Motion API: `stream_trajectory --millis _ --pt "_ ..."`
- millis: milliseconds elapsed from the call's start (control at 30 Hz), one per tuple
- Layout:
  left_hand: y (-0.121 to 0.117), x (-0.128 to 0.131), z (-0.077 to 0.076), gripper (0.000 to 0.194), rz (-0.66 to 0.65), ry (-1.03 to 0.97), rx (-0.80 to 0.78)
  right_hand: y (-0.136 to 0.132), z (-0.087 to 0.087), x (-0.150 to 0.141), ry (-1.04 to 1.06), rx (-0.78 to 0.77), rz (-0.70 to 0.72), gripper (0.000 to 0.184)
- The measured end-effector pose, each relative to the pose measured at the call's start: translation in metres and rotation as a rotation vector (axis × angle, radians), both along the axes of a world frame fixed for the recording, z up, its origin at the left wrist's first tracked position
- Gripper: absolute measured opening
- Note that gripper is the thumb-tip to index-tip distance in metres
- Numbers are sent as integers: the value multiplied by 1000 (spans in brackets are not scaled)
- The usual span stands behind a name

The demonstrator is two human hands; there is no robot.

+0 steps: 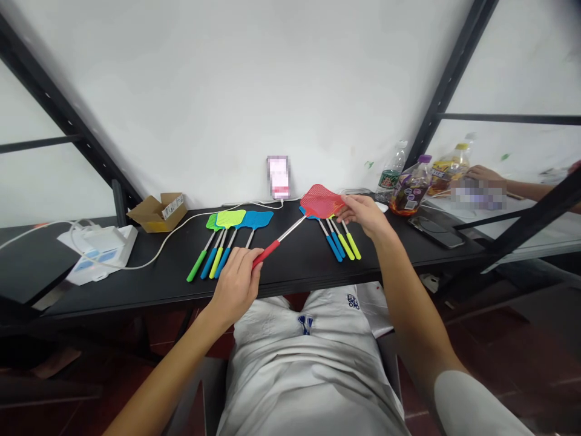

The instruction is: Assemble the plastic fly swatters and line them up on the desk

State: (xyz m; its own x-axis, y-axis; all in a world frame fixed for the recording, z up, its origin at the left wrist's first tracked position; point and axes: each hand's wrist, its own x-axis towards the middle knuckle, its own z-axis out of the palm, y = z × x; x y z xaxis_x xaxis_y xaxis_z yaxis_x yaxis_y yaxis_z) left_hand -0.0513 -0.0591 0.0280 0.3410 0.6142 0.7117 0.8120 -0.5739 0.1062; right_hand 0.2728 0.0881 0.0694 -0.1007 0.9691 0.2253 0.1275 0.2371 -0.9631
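Observation:
A red fly swatter [321,201] with a metal rod is held at a slant above the black table. My left hand [238,280] is closed around its red handle. At the other end, my right hand [363,215] pinches the edge of its mesh head. To the left, several swatters lie side by side, among them a green one [196,265], a yellow-green one [230,218] and a blue one [258,219]. Beneath the red head lie more swatters, with blue handles [334,248] and yellow handles [353,246] sticking out; their heads are mostly hidden.
A lit phone [278,177] leans on the wall, with a white cable attached. An open cardboard box [158,213] and a white power strip [102,254] are on the left. Bottles [411,186] and a dark phone [436,232] stand or lie right. Another person's hand [481,174] shows beyond the frame.

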Motion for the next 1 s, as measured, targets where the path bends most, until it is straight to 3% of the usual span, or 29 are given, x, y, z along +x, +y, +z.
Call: stream_trajectory --millis 100,233,367,533,667,1000 --pt "0 1 -2 24 -51 -70 -55 -4 6 8 95 14 73 30" --pt "-3 3 -2 31 -80 -239 -336 -13 14 10 118 38 173 33" --pt "-8 4 1 28 -151 -402 -621 -31 21 -4 69 100 280 30" --pt "-15 7 6 25 -244 -565 -853 -57 29 -28 -52 110 430 25" --pt "-18 9 8 25 -231 -606 -852 -72 31 -43 -163 111 556 26" --pt "-17 6 14 36 -141 -505 -716 -98 37 -53 -289 227 650 32"
